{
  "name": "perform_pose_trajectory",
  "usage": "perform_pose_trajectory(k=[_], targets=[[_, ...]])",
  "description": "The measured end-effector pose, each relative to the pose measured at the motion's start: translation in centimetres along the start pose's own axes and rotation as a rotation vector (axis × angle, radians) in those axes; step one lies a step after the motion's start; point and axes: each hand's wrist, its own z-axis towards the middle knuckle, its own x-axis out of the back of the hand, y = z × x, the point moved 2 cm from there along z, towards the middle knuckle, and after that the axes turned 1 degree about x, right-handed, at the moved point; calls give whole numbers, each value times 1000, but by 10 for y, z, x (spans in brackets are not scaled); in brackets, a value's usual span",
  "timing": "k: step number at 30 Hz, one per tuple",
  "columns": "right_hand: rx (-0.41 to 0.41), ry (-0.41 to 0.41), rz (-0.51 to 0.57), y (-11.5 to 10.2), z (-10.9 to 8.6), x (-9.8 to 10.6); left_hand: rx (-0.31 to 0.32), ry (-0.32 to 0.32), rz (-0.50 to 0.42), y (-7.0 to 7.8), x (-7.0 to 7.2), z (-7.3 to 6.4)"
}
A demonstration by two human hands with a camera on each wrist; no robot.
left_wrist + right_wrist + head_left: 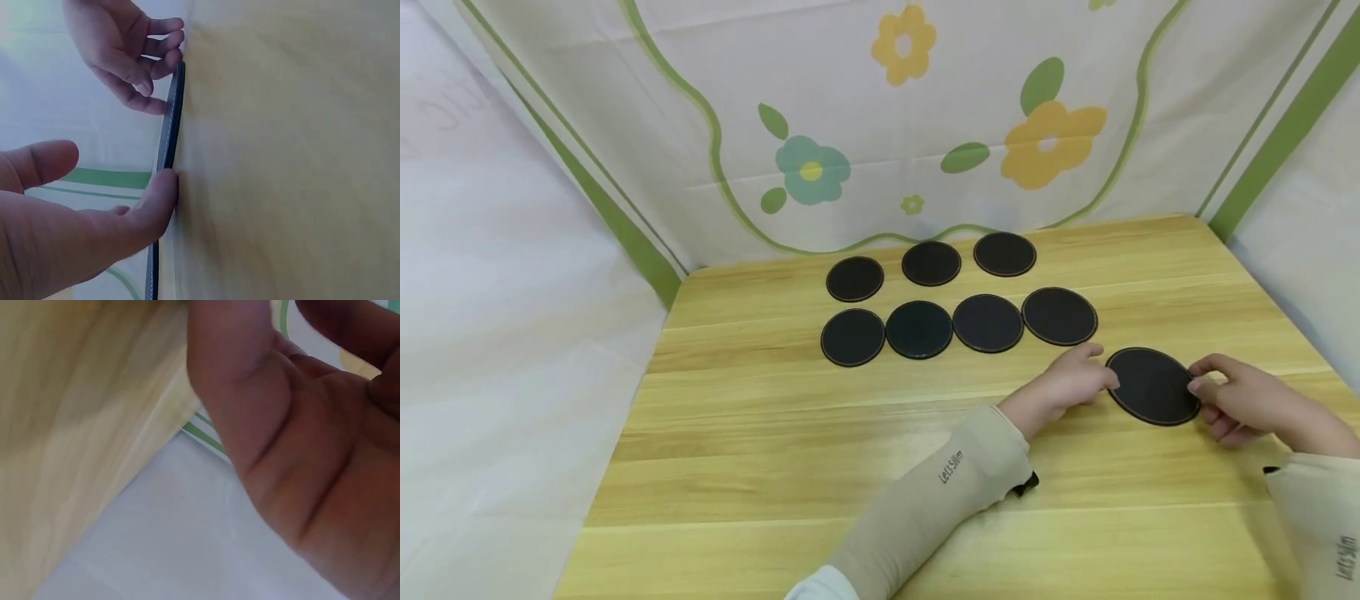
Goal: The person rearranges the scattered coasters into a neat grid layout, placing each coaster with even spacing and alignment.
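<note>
In the head view, your right hand [1247, 398] is holding the right rim of a flat, round black coaster [1153, 386], fingers curling at its edge and thumb lying over its face. Your left hand [1071, 383] is touching the opposite rim with a fingertip, its digits spreading apart, so the coaster is lying between both hands. A thin gold line is circling its dark, smooth surface. Beyond your left hand, seven matching coasters [919, 330] are lying in rows of three and four on the wood-grained tabletop [790, 450]. Beige sleeves [925, 500] are covering your forearms.

In the left wrist view, the coaster is showing edge-on, slim and pale-lined, running from your left hand towards your right.

In the right wrist view, your creased palm is filling the right side; you cannot tell the grip there.
</note>
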Motion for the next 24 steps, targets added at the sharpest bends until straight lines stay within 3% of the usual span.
perform_pose_trajectory(k=[4, 9, 18, 21, 24], targets=[[31, -16, 67, 1, 0, -5, 26, 44, -88, -2, 2, 0], [101, 14, 93, -2, -1, -8, 4, 62, -111, -3, 9, 0], [273, 2, 231, -11, 3, -16, -80, 91, -157, -5, 35, -4], [338, -38, 289, -16, 5, -22, -86, 80, -179, -3, 45, -10], [391, -74, 340, -24, 8, -29, -83, 71, -140, -1, 56, -18]])
